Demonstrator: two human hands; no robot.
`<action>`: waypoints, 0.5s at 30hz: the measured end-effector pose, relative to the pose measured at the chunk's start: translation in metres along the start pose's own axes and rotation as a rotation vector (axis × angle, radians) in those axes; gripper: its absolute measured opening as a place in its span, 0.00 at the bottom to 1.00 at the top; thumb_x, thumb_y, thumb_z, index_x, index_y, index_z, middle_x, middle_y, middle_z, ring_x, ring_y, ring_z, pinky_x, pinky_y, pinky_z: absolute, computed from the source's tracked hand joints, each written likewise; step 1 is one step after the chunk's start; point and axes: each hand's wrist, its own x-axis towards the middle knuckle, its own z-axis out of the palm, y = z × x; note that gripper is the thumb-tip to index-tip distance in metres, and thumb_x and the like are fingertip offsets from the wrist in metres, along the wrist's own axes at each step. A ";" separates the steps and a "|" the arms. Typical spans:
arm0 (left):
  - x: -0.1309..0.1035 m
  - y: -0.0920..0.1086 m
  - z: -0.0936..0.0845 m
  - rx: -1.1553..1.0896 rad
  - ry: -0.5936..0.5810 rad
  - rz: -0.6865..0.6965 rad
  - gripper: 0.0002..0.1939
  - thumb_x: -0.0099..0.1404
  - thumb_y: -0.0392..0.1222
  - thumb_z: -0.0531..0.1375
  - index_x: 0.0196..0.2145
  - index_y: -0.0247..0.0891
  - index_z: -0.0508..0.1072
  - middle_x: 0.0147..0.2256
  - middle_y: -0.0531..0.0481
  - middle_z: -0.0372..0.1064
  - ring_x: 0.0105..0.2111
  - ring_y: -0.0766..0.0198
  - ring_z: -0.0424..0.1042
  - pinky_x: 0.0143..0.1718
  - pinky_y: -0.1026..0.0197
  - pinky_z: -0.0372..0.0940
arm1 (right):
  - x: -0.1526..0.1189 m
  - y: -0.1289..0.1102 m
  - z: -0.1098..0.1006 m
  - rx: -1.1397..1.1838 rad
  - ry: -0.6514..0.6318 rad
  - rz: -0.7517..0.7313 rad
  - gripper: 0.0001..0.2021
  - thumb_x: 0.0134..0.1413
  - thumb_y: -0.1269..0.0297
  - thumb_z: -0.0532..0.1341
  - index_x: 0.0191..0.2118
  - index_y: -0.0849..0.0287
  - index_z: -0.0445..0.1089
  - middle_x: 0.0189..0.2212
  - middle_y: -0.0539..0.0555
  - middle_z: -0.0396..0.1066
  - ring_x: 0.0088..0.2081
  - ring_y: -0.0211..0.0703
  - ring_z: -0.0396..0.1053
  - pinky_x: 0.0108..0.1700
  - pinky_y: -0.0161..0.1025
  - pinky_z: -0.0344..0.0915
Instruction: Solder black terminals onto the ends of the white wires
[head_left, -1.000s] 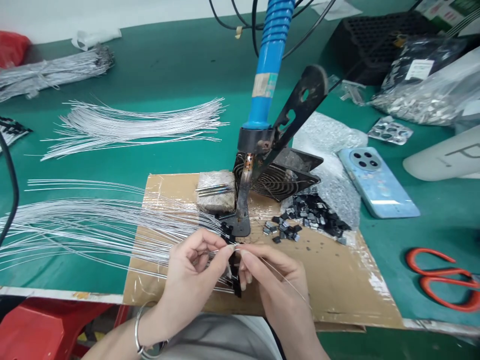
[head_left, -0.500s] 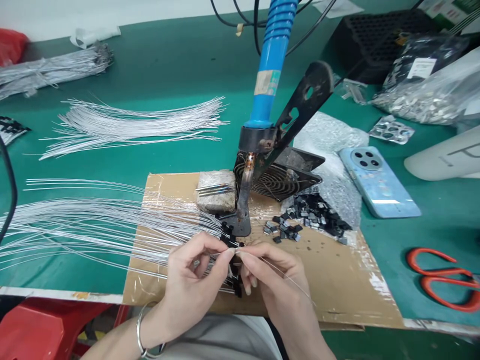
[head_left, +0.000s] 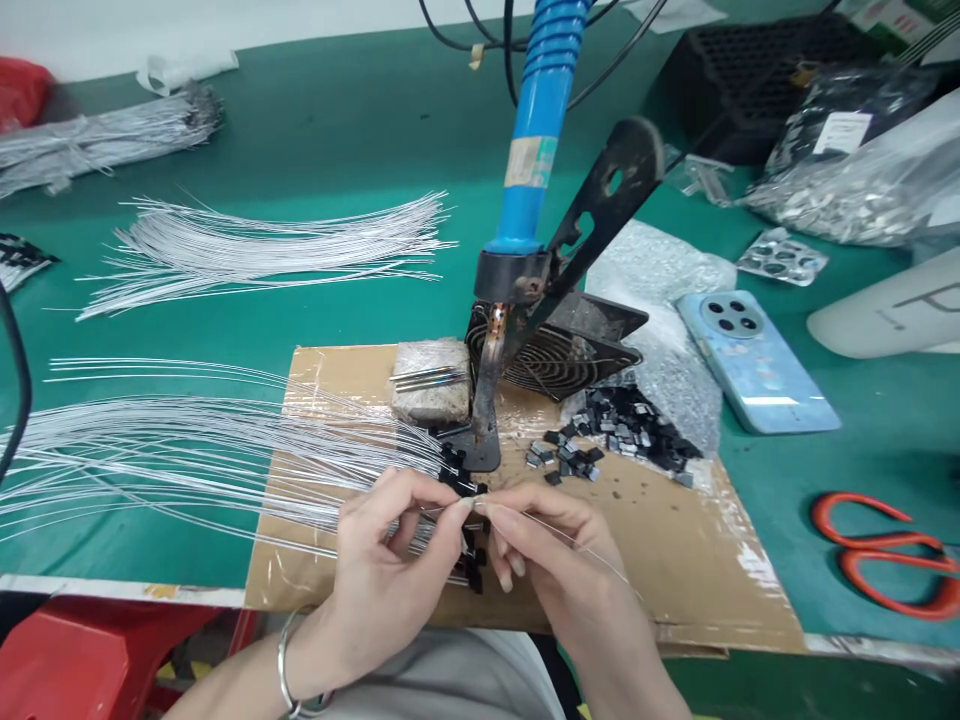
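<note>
Over the front of the cardboard sheet, my left hand and my right hand meet fingertip to fingertip. Both pinch a thin white wire, whose length trails back across my right palm. Whatever lies right between the fingertips is too small to make out. Under and left of my hands, a spread of white wires ends in a row of small black pieces, partly hidden by my fingers.
A blue-handled soldering iron stands in a black bracket just beyond my hands. Loose black pieces lie on the right, near a blue phone and red-handled scissors. Another wire bundle lies farther back.
My right hand has shifted very slightly to the right, and its lower fingers have moved a little. Both hands keep their pinch on the wire.
</note>
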 end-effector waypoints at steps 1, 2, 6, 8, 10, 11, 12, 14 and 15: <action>0.000 0.000 0.001 0.002 0.013 0.007 0.05 0.67 0.33 0.62 0.32 0.39 0.74 0.24 0.56 0.66 0.20 0.70 0.55 0.20 0.66 0.51 | -0.001 0.001 0.002 0.015 0.016 -0.003 0.09 0.50 0.57 0.72 0.30 0.57 0.82 0.17 0.48 0.69 0.19 0.31 0.63 0.22 0.29 0.62; 0.000 -0.001 0.002 0.008 0.026 0.012 0.05 0.67 0.32 0.61 0.32 0.39 0.74 0.24 0.56 0.66 0.20 0.70 0.55 0.20 0.66 0.51 | -0.001 0.002 0.004 0.031 0.038 -0.006 0.09 0.50 0.57 0.72 0.30 0.57 0.82 0.17 0.48 0.68 0.19 0.30 0.63 0.22 0.28 0.61; -0.002 -0.002 0.007 0.021 0.076 0.009 0.06 0.66 0.32 0.62 0.32 0.39 0.73 0.23 0.57 0.65 0.20 0.71 0.53 0.19 0.67 0.51 | -0.003 0.008 0.012 0.113 0.096 -0.043 0.08 0.49 0.58 0.73 0.30 0.57 0.82 0.16 0.47 0.66 0.18 0.29 0.61 0.20 0.27 0.60; -0.003 -0.003 0.010 0.011 0.096 -0.019 0.05 0.67 0.33 0.62 0.31 0.39 0.73 0.22 0.57 0.65 0.20 0.71 0.54 0.20 0.67 0.52 | -0.002 0.011 0.015 0.156 0.101 -0.064 0.07 0.49 0.59 0.73 0.30 0.57 0.83 0.16 0.47 0.66 0.18 0.29 0.61 0.20 0.27 0.60; -0.004 -0.004 0.011 -0.010 0.103 -0.054 0.05 0.67 0.35 0.62 0.31 0.39 0.73 0.22 0.56 0.65 0.20 0.70 0.54 0.20 0.67 0.53 | -0.002 0.014 0.018 0.181 0.113 -0.072 0.07 0.48 0.60 0.73 0.30 0.57 0.83 0.15 0.47 0.66 0.18 0.29 0.62 0.21 0.27 0.61; -0.004 -0.004 0.011 -0.022 0.101 -0.072 0.06 0.67 0.36 0.62 0.31 0.39 0.73 0.22 0.56 0.65 0.19 0.71 0.54 0.20 0.67 0.53 | -0.002 0.015 0.020 0.182 0.116 -0.072 0.06 0.48 0.60 0.73 0.30 0.57 0.83 0.15 0.47 0.66 0.18 0.30 0.62 0.21 0.27 0.62; -0.004 -0.004 0.012 -0.036 0.094 -0.096 0.06 0.67 0.36 0.61 0.31 0.39 0.73 0.22 0.56 0.66 0.19 0.71 0.55 0.20 0.67 0.53 | -0.002 0.015 0.020 0.175 0.120 -0.075 0.06 0.48 0.61 0.73 0.30 0.56 0.83 0.16 0.47 0.67 0.19 0.30 0.63 0.22 0.27 0.63; -0.003 -0.004 0.011 -0.071 0.077 -0.156 0.06 0.67 0.38 0.62 0.31 0.38 0.73 0.22 0.55 0.67 0.19 0.70 0.58 0.20 0.67 0.55 | -0.003 0.015 0.016 0.137 0.115 -0.100 0.07 0.53 0.59 0.70 0.33 0.56 0.83 0.20 0.49 0.71 0.21 0.32 0.66 0.24 0.29 0.66; -0.002 -0.004 0.010 -0.091 0.071 -0.189 0.06 0.67 0.39 0.62 0.31 0.38 0.73 0.23 0.54 0.68 0.20 0.70 0.59 0.20 0.67 0.56 | -0.003 0.015 0.011 0.106 0.109 -0.129 0.10 0.57 0.56 0.68 0.35 0.56 0.83 0.23 0.51 0.74 0.22 0.34 0.69 0.26 0.31 0.68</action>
